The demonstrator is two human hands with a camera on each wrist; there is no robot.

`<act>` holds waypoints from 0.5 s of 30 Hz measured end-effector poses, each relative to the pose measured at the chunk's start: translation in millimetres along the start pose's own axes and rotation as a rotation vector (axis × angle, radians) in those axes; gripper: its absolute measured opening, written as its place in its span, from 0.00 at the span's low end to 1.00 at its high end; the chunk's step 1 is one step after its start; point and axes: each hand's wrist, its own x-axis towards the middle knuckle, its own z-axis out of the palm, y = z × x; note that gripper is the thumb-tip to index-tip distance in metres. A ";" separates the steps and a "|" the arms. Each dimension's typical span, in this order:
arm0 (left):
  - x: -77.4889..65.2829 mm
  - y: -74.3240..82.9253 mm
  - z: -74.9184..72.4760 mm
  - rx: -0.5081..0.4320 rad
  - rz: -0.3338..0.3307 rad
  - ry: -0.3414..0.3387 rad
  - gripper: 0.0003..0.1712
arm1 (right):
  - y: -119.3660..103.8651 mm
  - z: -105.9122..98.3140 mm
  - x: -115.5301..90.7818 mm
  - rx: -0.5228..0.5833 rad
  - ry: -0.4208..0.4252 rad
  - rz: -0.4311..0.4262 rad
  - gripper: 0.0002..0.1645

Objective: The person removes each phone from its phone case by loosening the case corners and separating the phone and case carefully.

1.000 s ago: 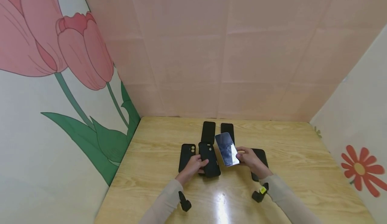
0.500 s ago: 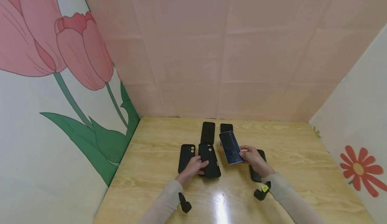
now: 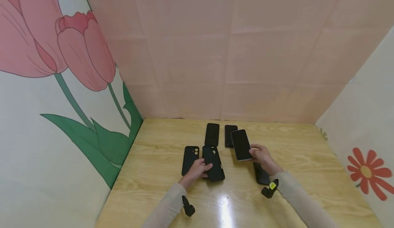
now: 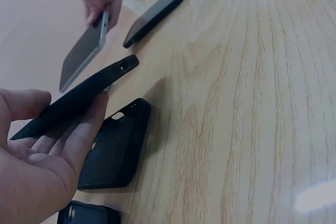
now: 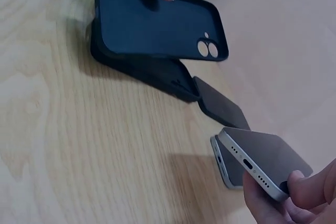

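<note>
Phone held apart from case

At lower centre of the head view, the case is grasped by the left grip. Up and right of it, the phone is pinched at its lower right edge by the right grip. Both long axes run nearly parallel, upper left to lower right.

Left sleeve: long, pale beige, plain cloth, ending at the wrist in a plain left cuff. Right sleeve: same pale beige, same plain finish. Left grip bare; right grip bare. Left wrist camera: small, black, narrow stem with blocky head. Right wrist camera: also black, angular, blocky-headed, bearing a bright yellow patch; finer detail on the patch too small to read.
</note>
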 end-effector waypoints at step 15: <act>-0.8 -0.1 2.0 0.026 -0.019 0.013 0.21 | 1.5 -19.4 24.1 0.001 0.106 0.008 0.27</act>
